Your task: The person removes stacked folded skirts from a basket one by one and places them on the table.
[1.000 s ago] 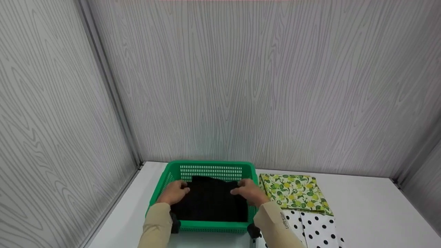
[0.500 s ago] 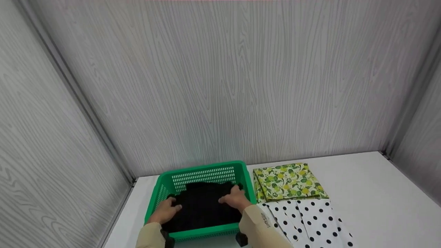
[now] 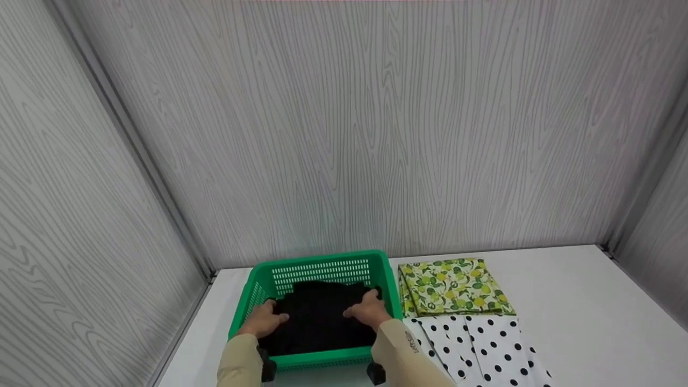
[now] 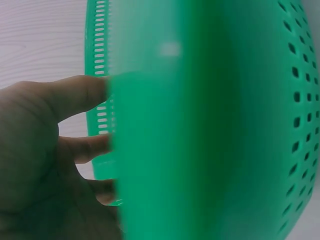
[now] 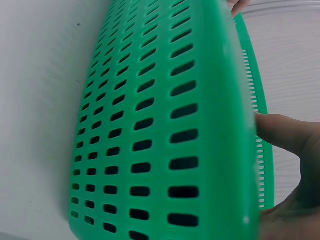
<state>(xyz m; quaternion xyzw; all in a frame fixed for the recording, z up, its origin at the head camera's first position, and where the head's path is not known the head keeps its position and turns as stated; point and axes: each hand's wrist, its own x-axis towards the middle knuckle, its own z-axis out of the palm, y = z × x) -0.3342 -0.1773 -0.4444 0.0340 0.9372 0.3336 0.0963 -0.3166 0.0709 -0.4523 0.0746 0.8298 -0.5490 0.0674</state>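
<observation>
"Where do we see the black cloth (image 3: 322, 322)?"

"We find it inside the green basket (image 3: 322, 358), covering most of the bottom, its far edge uneven below the slotted back wall."

"And the 2 hands?"

"We see both reaching in over the near rim. The left hand (image 3: 262, 319) is at the cloth's left edge, the right hand (image 3: 369, 309) at its right edge."

"Are the fingers pinching it?"

"Not that we can see: on each hand the thumb stands well away from the fingers. In the left wrist view, we see gaps between the digits, their tips hidden behind the rim. In the right wrist view, the rim hides most of the fingers."

"What else do we have on the tabletop (image 3: 580, 301)?"

"Just right of the basket, we have 1 folded lemon-print cloth (image 3: 454, 287). On its near side lies the polka-dot cloth (image 3: 497, 346), white with black dots; we cannot tell whether the 2 overlap."

"And behind?"

"A grey wood-grain wall (image 3: 344, 129)."
</observation>
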